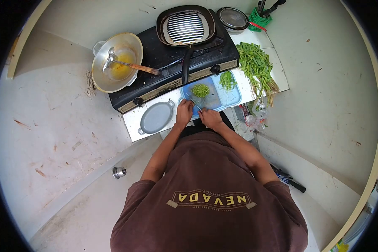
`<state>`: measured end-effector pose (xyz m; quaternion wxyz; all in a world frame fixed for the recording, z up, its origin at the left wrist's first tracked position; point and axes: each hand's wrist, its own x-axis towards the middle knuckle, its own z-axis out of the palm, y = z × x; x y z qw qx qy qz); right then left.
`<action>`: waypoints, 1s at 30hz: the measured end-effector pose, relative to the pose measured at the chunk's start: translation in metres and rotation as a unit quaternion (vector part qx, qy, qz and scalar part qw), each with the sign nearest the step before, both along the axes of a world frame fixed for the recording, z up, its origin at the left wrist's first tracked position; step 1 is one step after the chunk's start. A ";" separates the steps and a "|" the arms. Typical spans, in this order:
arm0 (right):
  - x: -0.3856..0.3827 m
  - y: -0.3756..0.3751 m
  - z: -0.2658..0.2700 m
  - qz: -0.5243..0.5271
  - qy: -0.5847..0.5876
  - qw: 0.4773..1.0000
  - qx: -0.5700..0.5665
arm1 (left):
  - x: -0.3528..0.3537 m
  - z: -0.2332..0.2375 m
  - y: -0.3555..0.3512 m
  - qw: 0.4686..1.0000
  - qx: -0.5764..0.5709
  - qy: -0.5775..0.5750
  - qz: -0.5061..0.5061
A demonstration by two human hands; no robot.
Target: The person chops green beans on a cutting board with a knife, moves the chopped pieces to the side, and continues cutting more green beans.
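My right hand (211, 119) is wrapped round the handle end of a knife (194, 101), whose thin blade slants up and left over the blue cutting board (216, 101). Close to the blade, at the board's near left edge, my left hand (185, 113) has its fingers drawn together; what they hold, if anything, is too small to make out. Beyond both hands lies a small heap of chopped greens (200, 90) on the board. Some longer cut leaves (228, 80) rest on the board's right part.
A grey oval plate (156, 118) sits left of the board. Behind stands a black gas stove (159, 54) with a grill pan (185, 26) and a wok (117, 63) holding a ladle (132, 66). Leafy greens with roots (256, 67) lie right. A sieve (233, 18) and green basket (259, 20) stand behind.
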<state>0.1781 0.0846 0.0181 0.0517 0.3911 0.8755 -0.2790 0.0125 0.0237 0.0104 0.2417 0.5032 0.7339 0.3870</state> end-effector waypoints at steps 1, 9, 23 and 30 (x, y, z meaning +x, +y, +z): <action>-0.003 0.000 -0.002 -0.002 0.009 1.000 0.001 | -0.001 0.000 0.000 1.000 0.004 0.004 -0.003; 0.009 -0.003 0.011 0.007 -0.020 1.000 -0.006 | 0.001 -0.003 -0.001 0.999 0.018 -0.025 0.015; 0.006 -0.002 0.008 0.003 -0.013 1.000 -0.009 | 0.002 -0.008 -0.004 1.000 0.016 -0.012 0.013; 0.006 -0.003 0.013 0.001 -0.014 1.000 -0.010 | 0.002 -0.005 -0.004 1.000 0.009 -0.011 0.008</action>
